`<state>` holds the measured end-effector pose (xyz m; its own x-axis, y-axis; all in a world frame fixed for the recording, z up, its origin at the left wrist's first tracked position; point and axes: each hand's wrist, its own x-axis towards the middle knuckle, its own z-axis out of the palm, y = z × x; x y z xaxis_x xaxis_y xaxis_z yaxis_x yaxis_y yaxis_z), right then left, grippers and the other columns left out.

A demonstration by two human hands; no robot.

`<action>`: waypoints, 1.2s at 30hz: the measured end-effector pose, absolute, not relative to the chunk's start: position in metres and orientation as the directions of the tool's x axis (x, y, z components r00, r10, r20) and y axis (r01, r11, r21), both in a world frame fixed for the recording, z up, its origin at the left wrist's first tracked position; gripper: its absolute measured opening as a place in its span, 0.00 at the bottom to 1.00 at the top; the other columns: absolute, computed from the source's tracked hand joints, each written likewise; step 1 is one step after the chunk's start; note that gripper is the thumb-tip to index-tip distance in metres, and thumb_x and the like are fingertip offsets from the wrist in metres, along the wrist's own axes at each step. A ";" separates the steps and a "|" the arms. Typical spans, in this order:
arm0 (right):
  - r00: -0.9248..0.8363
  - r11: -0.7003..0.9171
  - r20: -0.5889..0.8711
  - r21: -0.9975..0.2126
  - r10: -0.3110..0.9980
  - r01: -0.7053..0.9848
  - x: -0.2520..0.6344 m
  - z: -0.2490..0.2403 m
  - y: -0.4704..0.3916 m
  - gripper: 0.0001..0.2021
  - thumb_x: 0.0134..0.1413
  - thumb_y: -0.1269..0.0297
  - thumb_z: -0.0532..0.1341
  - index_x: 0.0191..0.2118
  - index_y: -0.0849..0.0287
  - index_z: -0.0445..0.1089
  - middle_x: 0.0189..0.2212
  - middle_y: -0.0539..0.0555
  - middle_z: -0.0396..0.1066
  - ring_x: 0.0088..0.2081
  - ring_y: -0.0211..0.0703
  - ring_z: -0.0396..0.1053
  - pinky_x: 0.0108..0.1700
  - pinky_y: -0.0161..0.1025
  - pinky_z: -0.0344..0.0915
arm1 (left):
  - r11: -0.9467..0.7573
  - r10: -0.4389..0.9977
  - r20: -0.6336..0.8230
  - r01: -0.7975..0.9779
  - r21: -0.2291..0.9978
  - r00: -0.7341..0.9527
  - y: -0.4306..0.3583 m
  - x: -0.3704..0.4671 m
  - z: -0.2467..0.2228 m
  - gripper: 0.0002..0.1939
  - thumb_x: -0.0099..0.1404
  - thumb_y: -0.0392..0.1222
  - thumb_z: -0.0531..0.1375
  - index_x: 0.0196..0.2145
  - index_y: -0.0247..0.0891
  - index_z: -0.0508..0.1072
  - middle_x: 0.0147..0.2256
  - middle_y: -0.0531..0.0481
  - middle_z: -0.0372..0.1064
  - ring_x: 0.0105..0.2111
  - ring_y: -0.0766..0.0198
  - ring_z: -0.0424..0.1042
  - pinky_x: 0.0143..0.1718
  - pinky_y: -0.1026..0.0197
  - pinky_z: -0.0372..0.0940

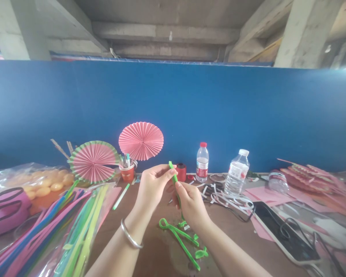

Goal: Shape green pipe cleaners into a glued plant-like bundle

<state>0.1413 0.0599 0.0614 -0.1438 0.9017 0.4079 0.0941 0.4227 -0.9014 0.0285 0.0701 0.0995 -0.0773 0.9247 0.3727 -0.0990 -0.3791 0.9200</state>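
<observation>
Pinching a fuzzy, bright green pipe cleaner (174,177), narrow and upright, the left hand (155,182) and right hand (190,200) close their fingertips around it.

The phone (285,231) blurs toward its lower end. At the right edge, the pile of pink paper (314,179) is too smeared to separate into pieces. The left edge cuts off the purple band (8,209); the bottom edge cuts the coloured strips (43,234) and both forearms. Bottle label print is too small to read.
</observation>
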 end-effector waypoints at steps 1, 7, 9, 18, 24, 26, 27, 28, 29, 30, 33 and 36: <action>-0.142 0.423 0.409 -0.902 0.902 0.087 0.141 0.061 0.060 0.19 0.58 0.58 0.47 0.23 0.61 0.65 0.13 0.46 0.58 0.16 0.33 0.54 0.22 0.30 0.51 | -0.382 0.924 0.375 -0.096 0.919 -0.077 0.070 0.029 0.100 0.12 0.49 0.43 0.64 0.32 0.34 0.76 0.24 0.49 0.72 0.20 0.70 0.64 0.20 0.68 0.60; -0.104 0.422 0.411 -0.900 0.906 0.114 0.142 0.060 0.061 0.23 0.58 0.57 0.46 0.16 0.61 0.60 0.12 0.47 0.57 0.17 0.33 0.55 0.21 0.30 0.50 | -0.378 0.925 0.371 -0.098 0.921 -0.083 0.070 0.029 0.099 0.12 0.48 0.43 0.65 0.30 0.33 0.76 0.23 0.49 0.72 0.24 0.65 0.69 0.26 0.65 0.65; -0.095 0.435 0.425 -0.891 0.900 0.133 0.143 0.060 0.061 0.24 0.59 0.58 0.45 0.15 0.61 0.59 0.12 0.47 0.57 0.17 0.33 0.55 0.22 0.30 0.50 | -0.364 0.931 0.357 -0.110 0.925 -0.080 0.070 0.030 0.099 0.11 0.48 0.44 0.65 0.28 0.34 0.76 0.22 0.50 0.71 0.25 0.64 0.69 0.27 0.64 0.66; -0.088 0.440 0.431 -0.886 0.898 0.148 0.143 0.062 0.058 0.23 0.59 0.58 0.46 0.15 0.61 0.59 0.12 0.47 0.58 0.17 0.33 0.56 0.23 0.31 0.51 | -0.363 0.932 0.359 -0.099 0.926 -0.057 0.070 0.031 0.097 0.10 0.49 0.44 0.64 0.25 0.33 0.75 0.21 0.50 0.70 0.24 0.65 0.69 0.24 0.65 0.64; -0.116 0.447 0.433 -0.881 0.894 0.154 0.143 0.063 0.058 0.22 0.58 0.56 0.47 0.17 0.61 0.61 0.12 0.47 0.58 0.17 0.33 0.55 0.22 0.30 0.51 | -0.360 0.933 0.355 -0.133 0.923 -0.058 0.069 0.032 0.097 0.09 0.50 0.43 0.64 0.26 0.33 0.75 0.22 0.50 0.71 0.21 0.68 0.66 0.21 0.67 0.60; -0.155 0.435 0.417 -0.894 0.895 0.110 0.141 0.062 0.059 0.20 0.57 0.56 0.48 0.20 0.60 0.62 0.12 0.46 0.58 0.16 0.32 0.54 0.20 0.30 0.50 | -0.371 0.929 0.363 -0.152 0.916 -0.078 0.068 0.032 0.098 0.09 0.50 0.43 0.63 0.26 0.33 0.75 0.22 0.51 0.70 0.19 0.70 0.65 0.20 0.68 0.58; -0.179 0.427 0.408 -0.901 0.895 0.082 0.140 0.062 0.059 0.19 0.57 0.55 0.48 0.20 0.60 0.61 0.13 0.46 0.58 0.15 0.32 0.53 0.20 0.30 0.50 | -0.377 0.925 0.365 -0.162 0.912 -0.102 0.068 0.032 0.098 0.09 0.51 0.43 0.63 0.25 0.33 0.75 0.22 0.51 0.70 0.20 0.70 0.65 0.20 0.68 0.58; -0.201 0.420 0.402 -0.906 0.893 0.056 0.140 0.061 0.060 0.19 0.57 0.55 0.48 0.21 0.60 0.60 0.13 0.45 0.59 0.15 0.32 0.54 0.19 0.29 0.50 | -0.385 0.921 0.366 -0.176 0.906 -0.134 0.068 0.031 0.098 0.09 0.50 0.43 0.64 0.25 0.33 0.74 0.22 0.51 0.70 0.20 0.70 0.66 0.20 0.69 0.59; -0.222 0.416 0.398 -0.908 0.890 0.039 0.139 0.060 0.060 0.19 0.57 0.55 0.48 0.20 0.60 0.59 0.13 0.45 0.59 0.15 0.32 0.54 0.19 0.29 0.51 | -0.396 0.914 0.366 -0.196 0.897 -0.172 0.069 0.031 0.098 0.09 0.50 0.43 0.64 0.25 0.33 0.74 0.22 0.51 0.71 0.22 0.69 0.67 0.22 0.69 0.60; -0.239 0.418 0.400 -0.908 0.885 0.029 0.138 0.059 0.061 0.19 0.57 0.55 0.48 0.19 0.59 0.58 0.13 0.45 0.59 0.16 0.32 0.54 0.20 0.29 0.51 | -0.407 0.907 0.364 -0.224 0.885 -0.210 0.069 0.030 0.098 0.09 0.50 0.43 0.64 0.25 0.33 0.74 0.23 0.51 0.71 0.23 0.69 0.68 0.23 0.68 0.61; -0.271 0.432 0.411 -0.901 0.871 0.023 0.137 0.055 0.063 0.20 0.58 0.56 0.48 0.18 0.59 0.57 0.13 0.45 0.58 0.16 0.31 0.55 0.21 0.29 0.52 | -0.432 0.892 0.343 -0.337 0.836 -0.294 0.072 0.025 0.099 0.09 0.48 0.41 0.65 0.26 0.33 0.73 0.22 0.52 0.69 0.25 0.68 0.69 0.26 0.67 0.63; -0.268 0.420 0.404 -0.908 0.875 0.002 0.135 0.051 0.062 0.18 0.57 0.57 0.49 0.21 0.60 0.60 0.13 0.45 0.58 0.16 0.31 0.55 0.21 0.29 0.52 | -0.485 0.859 0.340 -0.396 0.780 -0.382 0.074 0.016 0.102 0.07 0.49 0.39 0.65 0.25 0.34 0.72 0.22 0.53 0.69 0.25 0.69 0.69 0.27 0.67 0.63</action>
